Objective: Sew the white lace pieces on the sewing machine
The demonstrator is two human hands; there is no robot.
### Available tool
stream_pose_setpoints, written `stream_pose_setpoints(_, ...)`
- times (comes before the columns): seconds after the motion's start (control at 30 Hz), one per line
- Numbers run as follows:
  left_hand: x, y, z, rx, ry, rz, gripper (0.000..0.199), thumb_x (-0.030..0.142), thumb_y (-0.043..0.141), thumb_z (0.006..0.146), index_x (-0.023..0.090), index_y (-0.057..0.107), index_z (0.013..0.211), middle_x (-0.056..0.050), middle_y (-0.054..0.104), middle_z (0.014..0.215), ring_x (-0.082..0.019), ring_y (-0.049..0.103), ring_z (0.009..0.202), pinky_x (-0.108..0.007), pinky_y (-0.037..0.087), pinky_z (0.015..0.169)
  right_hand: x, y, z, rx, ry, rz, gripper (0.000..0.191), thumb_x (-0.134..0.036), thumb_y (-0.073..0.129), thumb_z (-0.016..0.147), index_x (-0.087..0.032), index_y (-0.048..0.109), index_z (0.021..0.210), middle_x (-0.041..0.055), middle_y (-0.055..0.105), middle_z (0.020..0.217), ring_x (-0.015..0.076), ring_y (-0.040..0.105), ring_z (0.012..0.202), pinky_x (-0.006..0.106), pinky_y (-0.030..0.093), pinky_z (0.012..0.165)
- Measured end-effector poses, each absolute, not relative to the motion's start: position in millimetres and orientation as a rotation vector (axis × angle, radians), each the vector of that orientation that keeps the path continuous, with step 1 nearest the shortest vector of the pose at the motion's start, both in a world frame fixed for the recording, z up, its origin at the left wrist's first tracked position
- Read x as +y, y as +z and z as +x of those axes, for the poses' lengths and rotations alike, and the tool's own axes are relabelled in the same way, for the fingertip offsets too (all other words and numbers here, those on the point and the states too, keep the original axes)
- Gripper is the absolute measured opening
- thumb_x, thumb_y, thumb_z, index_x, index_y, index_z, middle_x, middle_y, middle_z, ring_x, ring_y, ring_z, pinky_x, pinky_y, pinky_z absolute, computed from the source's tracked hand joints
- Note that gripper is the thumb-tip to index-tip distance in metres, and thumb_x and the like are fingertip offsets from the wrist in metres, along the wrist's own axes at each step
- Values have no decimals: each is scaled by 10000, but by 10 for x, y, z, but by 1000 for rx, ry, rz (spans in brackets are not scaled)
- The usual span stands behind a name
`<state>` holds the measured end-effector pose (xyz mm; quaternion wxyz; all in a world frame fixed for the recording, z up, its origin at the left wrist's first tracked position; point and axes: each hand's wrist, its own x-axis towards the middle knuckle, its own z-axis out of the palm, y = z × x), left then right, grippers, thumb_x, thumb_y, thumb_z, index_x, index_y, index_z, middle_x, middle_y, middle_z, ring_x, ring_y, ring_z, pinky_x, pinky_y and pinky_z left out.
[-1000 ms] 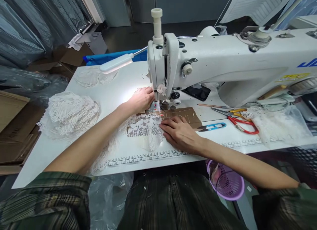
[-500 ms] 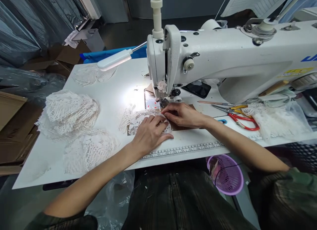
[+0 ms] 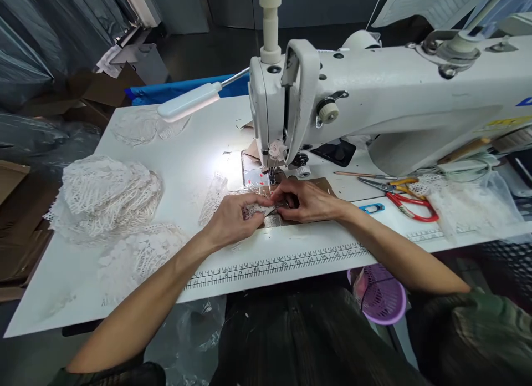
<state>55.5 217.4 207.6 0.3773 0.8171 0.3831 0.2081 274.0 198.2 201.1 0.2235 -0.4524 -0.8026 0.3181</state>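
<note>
Toward the front edge of the bench (image 3: 328, 234), the left hand (image 3: 230, 219) pinches lace (image 3: 251, 210) over a board (image 3: 323, 185); the right hand (image 3: 310, 200) meets it, its own hold unclear. Seemingly, this is hand-positioning before the machine (image 3: 374, 86); the next move would call for lace lying flat.

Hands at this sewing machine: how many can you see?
2: the left hand holding white lace, and the right hand close to its right, both before the sewing machine. No others show.
</note>
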Motion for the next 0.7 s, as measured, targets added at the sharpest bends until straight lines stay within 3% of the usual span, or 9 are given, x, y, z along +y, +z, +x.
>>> stream_pose_setpoints(0.07,2137,2040,588,1159,569,1989,157,272,649,799,203,731,913,-18,751,788,-176,682,663,-325,570,606,1963,1994,2738,-2164,901,-1256,206,-166,624,755,-152,663,957,-14,591,736,101,502,623,252,391,600)
stream_pose_setpoints(0.17,2126,1994,619,1211,651,1894,171,355,713,786,198,694,850,-20,744,792,-186,682,717,-349,568,669,1943,1966,2732,-2103,911,-1251,156,-180,633,767,-146,672,914,-22,588,714,88,498,604,241,385,588)
stream_pose_setpoints(0.33,2164,1962,618,1153,656,1759,248,352,713,802,178,619,951,-73,752,936,-207,700,837,-392,564,754,1932,1923,2718,-2030,922,-1246,133,-241,642,801,-139,671,882,-24,584,683,85,485,589,243,383,584)
stream_pose_setpoints(0.7,2157,1936,620,1088,616,1769,369,351,740,781,184,594,1076,-66,767,953,-232,710,933,-434,531,888,1906,1851,2642,-1997,769,-1312,63,-222,594,829,-165,582,805,-14,571,680,98,466,599,254,345,583)
